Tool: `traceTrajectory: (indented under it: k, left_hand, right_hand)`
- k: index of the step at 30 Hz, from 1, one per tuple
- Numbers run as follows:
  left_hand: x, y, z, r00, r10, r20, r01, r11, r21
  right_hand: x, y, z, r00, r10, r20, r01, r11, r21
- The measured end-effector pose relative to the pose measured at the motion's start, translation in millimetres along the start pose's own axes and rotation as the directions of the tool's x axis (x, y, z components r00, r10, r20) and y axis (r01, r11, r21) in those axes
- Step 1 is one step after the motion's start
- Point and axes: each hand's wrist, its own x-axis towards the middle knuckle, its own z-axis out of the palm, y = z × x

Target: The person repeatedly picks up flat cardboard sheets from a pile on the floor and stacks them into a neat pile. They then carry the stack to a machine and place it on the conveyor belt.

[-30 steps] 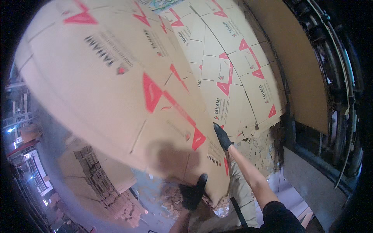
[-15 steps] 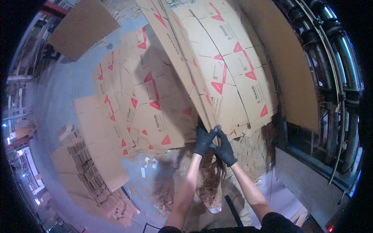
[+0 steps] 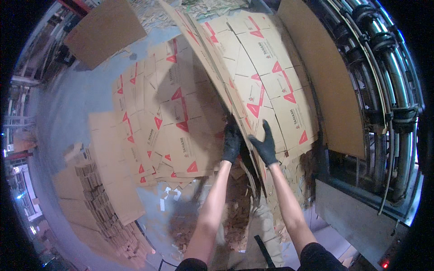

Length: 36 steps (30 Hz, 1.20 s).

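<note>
A few flat cardboard sheets [image 3: 217,63] stand on edge, tilted, between my two hands, their near end reaching my legs. On their left face lies my left hand [image 3: 232,143] in a black glove; its fingers point away from me and are partly lost in shadow. Against the right face rests my right hand [image 3: 266,145], also gloved, with fingers and thumb spread apart. Beneath the sheets, printed cardboard blanks [image 3: 149,113] with red marks lie spread to the left, and a stack of similar blanks [image 3: 271,77] lies to the right.
A machine with metal rollers [image 3: 393,90] runs along the right, behind an upright brown board [image 3: 321,77]. A stack of folded cardboard [image 3: 99,194] stands at lower left. A brown cardboard panel [image 3: 106,34] is at far left. Scraps [image 3: 181,223] litter the floor around my feet.
My hands have moved apart from the sheets' near edge and slid forward, one along each face. The right hand's fingers have spread. The standing sheets' near end has shifted closer to me.
</note>
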Motion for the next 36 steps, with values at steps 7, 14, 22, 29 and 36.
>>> traceTrajectory:
  k: [7,14,22,29,36]
  left_hand:
    - [16,64,-21,0.996,0.009,0.089,-0.019,0.994,0.111]
    - [28,94,-40,0.947,-0.316,0.06,0.279,0.901,0.332]
    - [13,67,-43,0.993,-0.119,-0.025,0.121,0.951,0.286]
    - [9,52,-37,0.988,0.146,0.046,-0.153,0.932,0.33]
    - [-3,75,-42,0.982,-0.07,0.173,-0.029,0.858,0.514]
  right_hand:
    - [63,-18,3,0.984,-0.049,0.174,0.118,0.904,-0.412]
    - [96,1,-31,0.983,0.178,0.053,-0.138,0.89,-0.434]
    - [52,22,-8,0.967,-0.11,0.232,0.231,0.764,-0.603]
    - [66,12,-29,0.974,-0.227,-0.017,0.175,0.794,-0.583]
    - [55,7,-13,0.887,-0.297,0.353,0.456,0.68,-0.574]
